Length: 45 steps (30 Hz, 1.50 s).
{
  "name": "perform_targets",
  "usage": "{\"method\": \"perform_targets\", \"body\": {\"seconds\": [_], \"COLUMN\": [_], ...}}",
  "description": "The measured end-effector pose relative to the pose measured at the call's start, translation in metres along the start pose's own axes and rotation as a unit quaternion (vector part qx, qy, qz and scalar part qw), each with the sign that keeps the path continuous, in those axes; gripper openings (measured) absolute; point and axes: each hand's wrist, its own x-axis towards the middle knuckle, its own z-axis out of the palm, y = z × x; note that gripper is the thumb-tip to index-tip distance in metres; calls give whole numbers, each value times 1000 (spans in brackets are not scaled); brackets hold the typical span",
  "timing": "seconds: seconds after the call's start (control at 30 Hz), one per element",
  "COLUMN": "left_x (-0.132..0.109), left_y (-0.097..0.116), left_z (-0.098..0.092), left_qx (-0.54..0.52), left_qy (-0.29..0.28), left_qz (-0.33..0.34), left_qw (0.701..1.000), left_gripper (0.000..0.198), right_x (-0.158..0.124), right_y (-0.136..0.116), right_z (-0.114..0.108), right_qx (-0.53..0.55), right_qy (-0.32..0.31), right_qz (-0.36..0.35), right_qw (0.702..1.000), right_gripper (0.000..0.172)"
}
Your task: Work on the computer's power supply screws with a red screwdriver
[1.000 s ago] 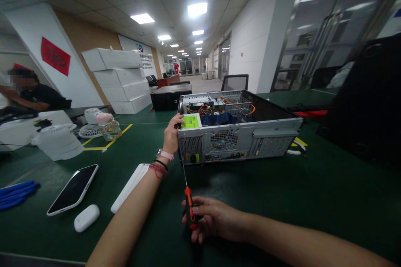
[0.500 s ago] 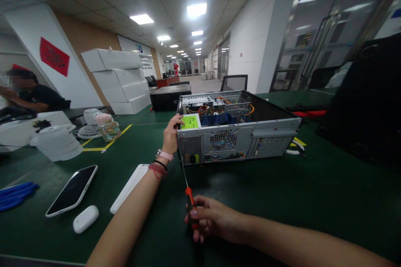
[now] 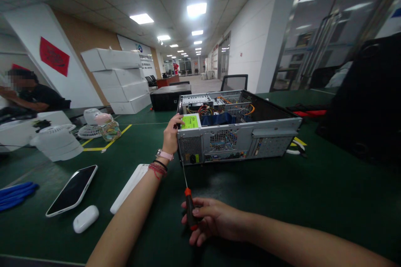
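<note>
A computer case [image 3: 244, 139] lies on its side on the green table, its top side uncovered and its rear panel facing me. Inside its left rear corner sits a power supply [image 3: 191, 121] with a bright green label; coloured cables show behind it. My left hand [image 3: 171, 131] grips that corner, fingers curled over the top edge. My right hand [image 3: 211, 217] holds a screwdriver [image 3: 189, 210] by its black and red handle. The thin shaft points up to the lower left corner of the rear panel; the tip is too small to make out.
To the left lie a phone [image 3: 72, 190], a white earbud case [image 3: 86, 219], a white flat object [image 3: 129, 187] and blue gloves [image 3: 17, 195]. Small fans and white boxes [image 3: 120, 79] stand farther back. At right are pliers [image 3: 299, 148] and a large black object [image 3: 366, 104].
The screwdriver handle has turned in my right hand, its fingers shifting around it. My left hand and the computer case stay where they were.
</note>
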Motion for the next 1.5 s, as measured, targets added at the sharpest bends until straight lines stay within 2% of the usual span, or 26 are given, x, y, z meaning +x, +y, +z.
{"method": "perform_targets", "body": {"seconds": [0.17, 0.27, 0.6, 0.9, 1.27, 1.5], "left_x": [0, -1, 0, 0, 0, 1], "left_y": [-1, 0, 1, 3, 5, 3], "left_z": [-1, -1, -1, -1, -1, -1], "left_qx": [14, 11, 13, 2, 8, 32], "left_qy": [-4, -4, -3, 0, 2, -3], "left_qz": [-1, 0, -1, -4, -2, -8], "left_qw": [1000, 1000, 1000, 1000, 1000, 999], "left_gripper": [40, 40, 39, 39, 40, 42], "right_x": [-1, -1, 0, -2, -2, 0], "right_y": [0, 2, 5, -2, 0, 4], "right_z": [3, 2, 0, -1, 3, 0], "right_qx": [-19, -27, -24, -12, -17, -17], "right_qy": [71, 100, 46, 7, 92, 62], "right_qz": [-8, -7, -34, 12, 22, -12], "right_qw": [997, 995, 998, 1000, 995, 998], "right_gripper": [46, 47, 46, 53, 50, 48]}}
